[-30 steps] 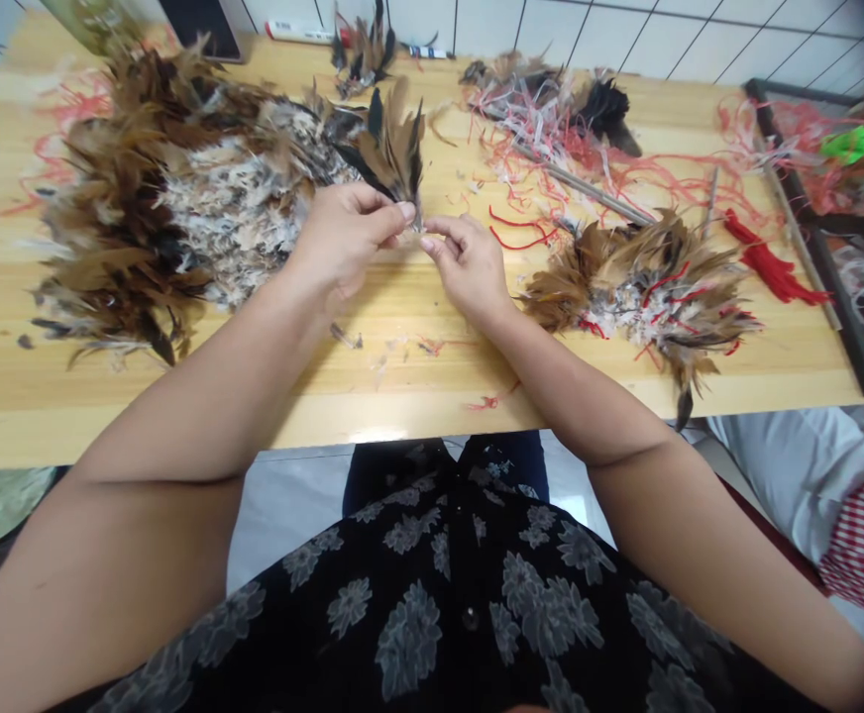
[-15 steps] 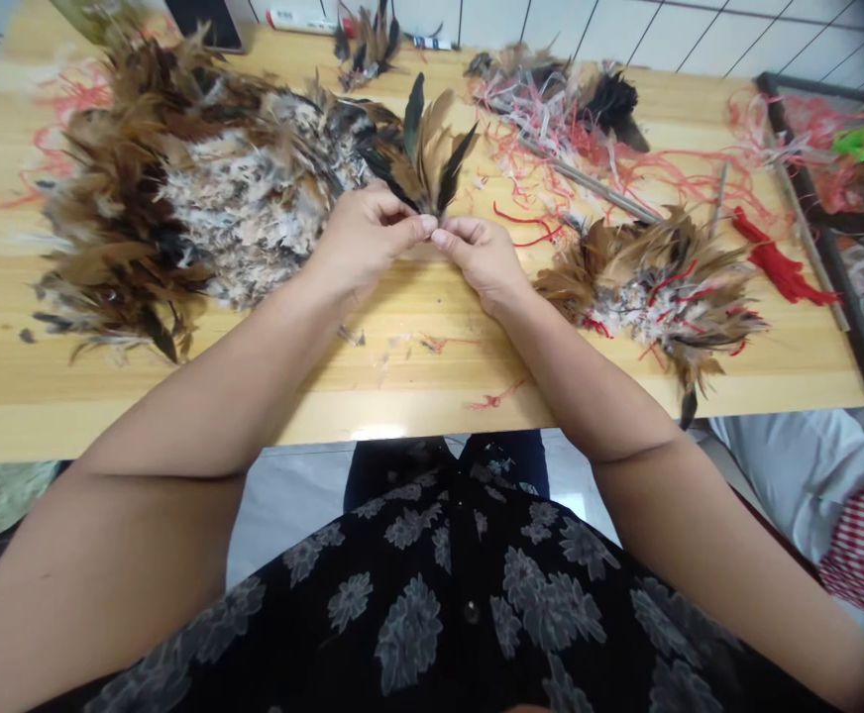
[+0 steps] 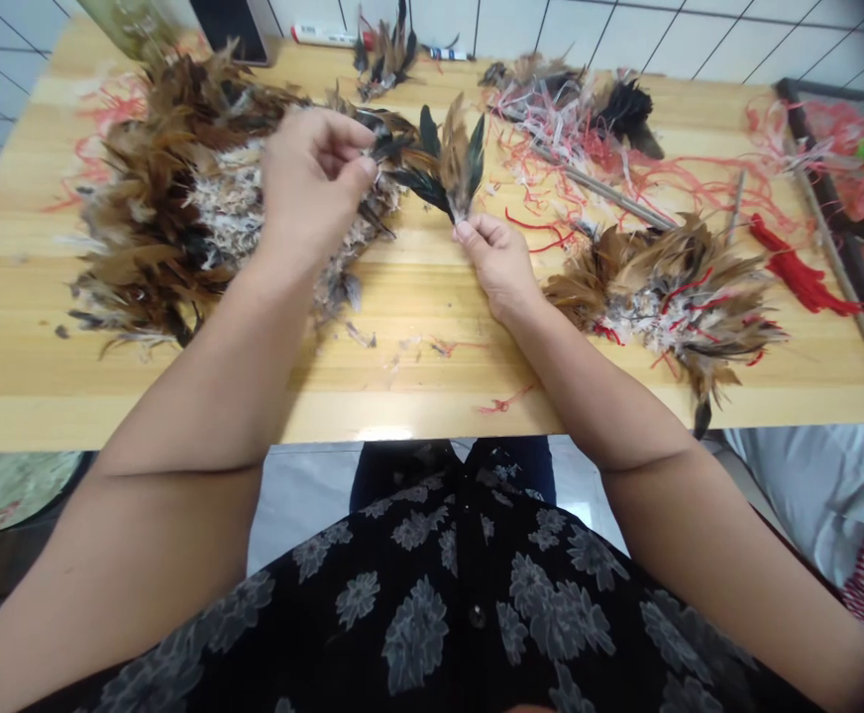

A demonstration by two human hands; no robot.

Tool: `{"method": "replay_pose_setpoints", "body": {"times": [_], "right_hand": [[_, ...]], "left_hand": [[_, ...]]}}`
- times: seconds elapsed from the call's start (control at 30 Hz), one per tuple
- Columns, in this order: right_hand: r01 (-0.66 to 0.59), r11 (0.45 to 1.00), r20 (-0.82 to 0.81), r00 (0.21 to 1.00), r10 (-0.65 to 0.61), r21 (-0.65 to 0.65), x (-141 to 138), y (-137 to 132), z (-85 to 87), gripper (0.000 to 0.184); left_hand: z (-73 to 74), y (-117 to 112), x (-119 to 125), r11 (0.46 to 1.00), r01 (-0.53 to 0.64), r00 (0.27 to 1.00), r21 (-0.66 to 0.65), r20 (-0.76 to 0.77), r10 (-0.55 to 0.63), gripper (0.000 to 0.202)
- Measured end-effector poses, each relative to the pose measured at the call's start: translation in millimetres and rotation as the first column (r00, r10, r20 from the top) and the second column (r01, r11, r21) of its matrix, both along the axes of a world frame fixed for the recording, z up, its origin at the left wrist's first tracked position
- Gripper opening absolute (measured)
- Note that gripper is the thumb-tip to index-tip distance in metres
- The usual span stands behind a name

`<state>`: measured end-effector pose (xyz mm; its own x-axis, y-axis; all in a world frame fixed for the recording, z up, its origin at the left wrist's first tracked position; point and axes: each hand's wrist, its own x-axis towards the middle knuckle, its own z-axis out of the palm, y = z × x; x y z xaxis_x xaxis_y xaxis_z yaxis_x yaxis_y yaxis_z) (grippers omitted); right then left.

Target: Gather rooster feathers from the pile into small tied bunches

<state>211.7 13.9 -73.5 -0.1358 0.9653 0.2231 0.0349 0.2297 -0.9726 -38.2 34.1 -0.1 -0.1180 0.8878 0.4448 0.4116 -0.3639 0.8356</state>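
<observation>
My right hand (image 3: pixel 504 259) pinches a small bunch of brown and black feathers (image 3: pixel 453 163) by its quill end, with the feathers fanned upward. To its left, my left hand (image 3: pixel 309 178) is over the right part of a large pile of feathers (image 3: pixel 135 243). Its thumb and forefinger close on the end of a dark feather (image 3: pixel 391 147) at the pile's edge. The pile has brown tips around a whitish, fluffy middle, partly covered by my left hand and forearm.
Right of my right forearm lies a smaller heap of feathers tied with red strands (image 3: pixel 655 287). Beyond it are a red string bundle (image 3: pixel 800 267), a thin rod (image 3: pixel 614 196), tangled pink strings (image 3: pixel 543 109) and a dark frame (image 3: pixel 840 218). Markers (image 3: pixel 328 37) and a dark phone-like object (image 3: pixel 231 30) line the wall.
My left hand has left the feather bunch and moved up and left to the large pile. My right hand keeps the bunch, nearly in place. The view has shifted slightly.
</observation>
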Motion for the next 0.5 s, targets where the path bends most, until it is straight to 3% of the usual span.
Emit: {"method": "replay_pose_setpoints", "body": {"times": [0.13, 0.27, 0.37, 0.5], "right_hand": [[0.060, 0.998, -0.011, 0.998, -0.060, -0.030, -1, 1, 2.0, 0.056], [0.075, 0.992, -0.037, 0.996, -0.079, -0.098, -3, -4, 11.7, 0.060], [0.092, 0.986, -0.034, 0.995, -0.098, -0.142, -5, -6, 18.1, 0.061], [0.092, 0.979, -0.050, 0.993, -0.103, -0.183, -5, -7, 23.2, 0.062]], "left_hand": [[15.9, -1, -21, 0.995, -0.096, 0.964, -0.027, -0.250, 0.086, 0.027], [14.8, -8, -15, 0.980, -0.021, 0.894, -0.196, -0.443, -0.070, 0.009], [9.7, -16, -8, 0.948, 0.004, 0.817, -0.318, -0.545, -0.187, 0.022], [8.4, -24, -6, 0.920, -0.088, 0.738, -0.382, -0.645, -0.197, 0.030]]}}
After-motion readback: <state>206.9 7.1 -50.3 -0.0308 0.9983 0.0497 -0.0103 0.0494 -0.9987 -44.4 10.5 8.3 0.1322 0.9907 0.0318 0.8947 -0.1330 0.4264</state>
